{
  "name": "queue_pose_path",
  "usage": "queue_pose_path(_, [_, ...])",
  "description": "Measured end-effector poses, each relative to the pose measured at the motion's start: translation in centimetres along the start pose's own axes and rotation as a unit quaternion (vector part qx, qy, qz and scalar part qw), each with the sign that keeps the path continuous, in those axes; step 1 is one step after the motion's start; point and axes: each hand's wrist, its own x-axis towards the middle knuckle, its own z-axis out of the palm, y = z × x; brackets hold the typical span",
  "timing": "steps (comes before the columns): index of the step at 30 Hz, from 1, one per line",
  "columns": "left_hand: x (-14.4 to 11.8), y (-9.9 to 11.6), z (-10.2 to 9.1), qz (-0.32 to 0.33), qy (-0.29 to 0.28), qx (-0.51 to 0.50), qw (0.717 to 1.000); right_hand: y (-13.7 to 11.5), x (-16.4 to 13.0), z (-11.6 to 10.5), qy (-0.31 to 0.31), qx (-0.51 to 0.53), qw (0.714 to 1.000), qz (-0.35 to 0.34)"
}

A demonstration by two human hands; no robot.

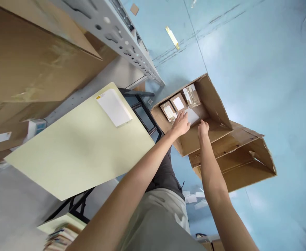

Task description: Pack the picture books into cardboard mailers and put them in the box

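Three labelled parcels (178,103) line the right-of-centre carton (212,96), likely saving room, near the half-curled left hand (181,123) and curled right hand (203,128) (I cannot tell any grasp).

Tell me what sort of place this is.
Probably a stockroom or packing area: there's a perforated metal rack beside large cartons, and an open cardboard box containing small packages.

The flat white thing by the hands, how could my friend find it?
On the blue floor, find the open cardboard box holding packages. Inside, the flat white thing lies partly hidden by the left hand. It's plain white; its neighbouring packages are brown with white patches.
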Motion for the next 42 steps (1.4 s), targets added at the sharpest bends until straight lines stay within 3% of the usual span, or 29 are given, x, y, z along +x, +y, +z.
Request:
queue_pose_path(5, [-12.6, -0.2, -1.9, 0.027, 0.074, -0.075, 0.994, -4.2, -7.1, -1.7, -0.02, -0.013, 0.999, 0.038])
queue_pose_path(11, [-25.9, -1.0, -6.7, 0.035, 0.183, -0.223, 0.957, -10.6, -17.8, -1.8, -0.118, -0.019, 0.992, -0.027])
queue_pose_path(16, [-37.4, -4.0, -9.5, 0.052, 0.335, -0.35, 0.873, -15.3, -29.4, 1.6, -0.292, -0.07, 0.941, -0.158])
queue_pose_path(21, [-50.9, -9.1, -8.8, 0.051, 0.485, -0.427, 0.761, -16.5, -45.6, 6.5, -0.451, -0.141, 0.841, -0.263])
queue_pose_path(23, [-56.4, -11.5, -7.4, 0.039, 0.538, -0.449, 0.713, -15.1, -52.4, 8.2, -0.507, -0.175, 0.794, -0.286])
queue_pose_path(26, [-64.0, -15.2, -4.4, 0.015, 0.611, -0.464, 0.641, -10.9, -61.7, 10.2, -0.577, -0.223, 0.726, -0.301])
queue_pose_path(33, [-79.4, -23.1, 4.4, -0.067, 0.756, -0.457, 0.464, 3.4, -77.7, 13.3, -0.702, -0.332, 0.564, -0.282])
queue_pose_path(37, [-85.1, -25.8, 10.2, -0.136, 0.803, -0.466, 0.345, 10.5, -84.5, 14.6, -0.753, -0.4, 0.457, -0.252])
queue_pose_path(42, [-88.5, -28.4, 16.4, -0.186, 0.831, -0.486, 0.198, 18.0, -91.1, 16.6, -0.787, -0.458, 0.352, -0.218])
